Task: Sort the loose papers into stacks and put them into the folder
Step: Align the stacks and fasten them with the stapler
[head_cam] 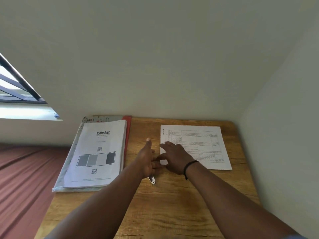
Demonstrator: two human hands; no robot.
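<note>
A thick stack of papers (101, 140) with a "blinkit" cover sheet lies at the table's left, on a pale patterned folder (69, 163); a red folder edge (127, 135) shows along its right side. A printed sheet (203, 140) with a table lies at the right. My right hand (174, 156) rests flat on that sheet's left edge, fingers spread. My left hand (147, 158) stands on edge just left of it, thumb straight, lower fingers curled at the sheet's near-left corner. A small silver object (152, 179) pokes out below this hand and seems held in it.
The wooden table (172, 204) sits in a corner, with walls behind and to the right. A reddish-brown bed cover (25, 178) lies left of the table. A barred window (15, 87) is at the upper left.
</note>
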